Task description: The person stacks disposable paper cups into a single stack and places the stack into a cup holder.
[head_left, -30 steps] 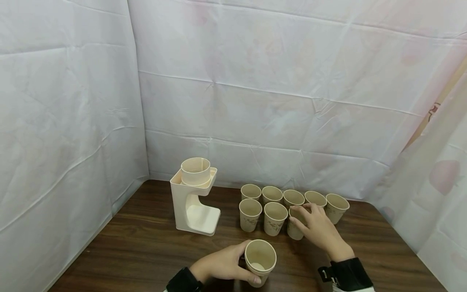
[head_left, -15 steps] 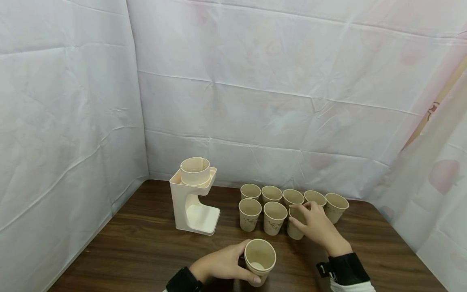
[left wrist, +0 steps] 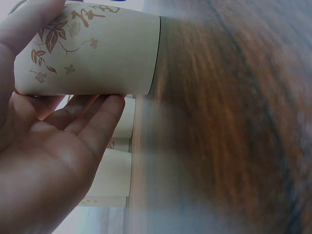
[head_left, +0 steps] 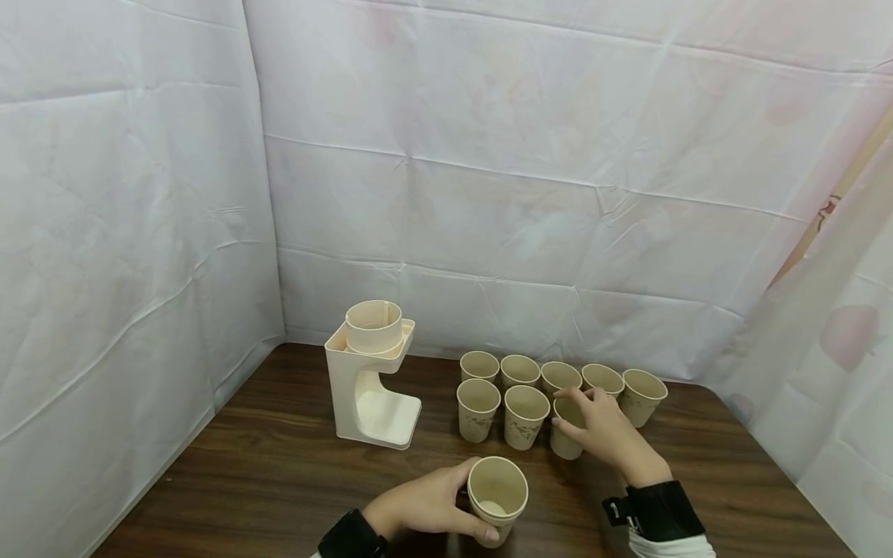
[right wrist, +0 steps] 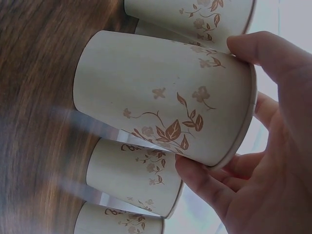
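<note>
Near the front of the table my left hand (head_left: 436, 500) grips a small stack of nested beige paper cups (head_left: 491, 535), thumb on the near side. In the left wrist view the outer cup (left wrist: 97, 53) shows a brown leaf and flower print, with its base close to the tabletop. At the right end of the front row, my right hand (head_left: 614, 438) pinches another paper cup (head_left: 565, 442) near its rim. The right wrist view has this cup (right wrist: 161, 97) between thumb and fingers, its base right at the wood.
Two more front-row paper cups (head_left: 525, 430) stand left of the right hand, and a back row of several cups (head_left: 643, 399) runs behind them. A cream cup-holder stand (head_left: 345, 395) with a round ring on top is to the left. White cloth (head_left: 453, 217) hangs around the dark wooden table (head_left: 265, 473).
The cup in my right hand has shifted very slightly right and toward me, and the right wrist has drawn in a little. My left hand and its stack have stayed in place.
</note>
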{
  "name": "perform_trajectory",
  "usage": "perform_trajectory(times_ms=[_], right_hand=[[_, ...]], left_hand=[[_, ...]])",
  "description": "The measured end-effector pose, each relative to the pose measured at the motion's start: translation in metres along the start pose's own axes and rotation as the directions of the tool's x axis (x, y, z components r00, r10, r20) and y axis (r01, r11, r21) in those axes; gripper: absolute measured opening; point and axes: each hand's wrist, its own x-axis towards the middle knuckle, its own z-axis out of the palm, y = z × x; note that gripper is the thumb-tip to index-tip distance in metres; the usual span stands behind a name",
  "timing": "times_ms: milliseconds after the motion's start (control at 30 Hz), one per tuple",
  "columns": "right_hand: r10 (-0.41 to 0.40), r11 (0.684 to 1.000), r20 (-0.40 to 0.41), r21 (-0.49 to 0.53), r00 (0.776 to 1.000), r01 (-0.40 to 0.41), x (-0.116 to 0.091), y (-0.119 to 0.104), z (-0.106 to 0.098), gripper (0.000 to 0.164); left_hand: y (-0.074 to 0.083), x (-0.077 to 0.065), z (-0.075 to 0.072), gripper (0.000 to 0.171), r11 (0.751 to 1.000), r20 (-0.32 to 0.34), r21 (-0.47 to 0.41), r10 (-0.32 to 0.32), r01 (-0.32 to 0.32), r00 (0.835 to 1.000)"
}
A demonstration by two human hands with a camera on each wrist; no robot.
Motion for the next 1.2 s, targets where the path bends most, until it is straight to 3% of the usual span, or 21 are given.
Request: perform_trajectory(times_ms=[700, 1200], right_hand=[[-0.005, 1.000, 0.017, -0.006, 1.000, 0.005, -0.003, -0.006, -0.018, 0.039], [-0.016, 0.999, 0.055, 0.049, 0.998, 0.013, -0.005, -0.036, -0.056, 0.041]], left_hand=[[0.001, 0.000, -0.001, 0.069, 1.000, 0.022, -0.025, -0.005, 0.005, 1.000], [0.004, 0.000, -0.002, 0.069, 0.999, 0.024, -0.034, -0.002, 0.003, 1.000]])
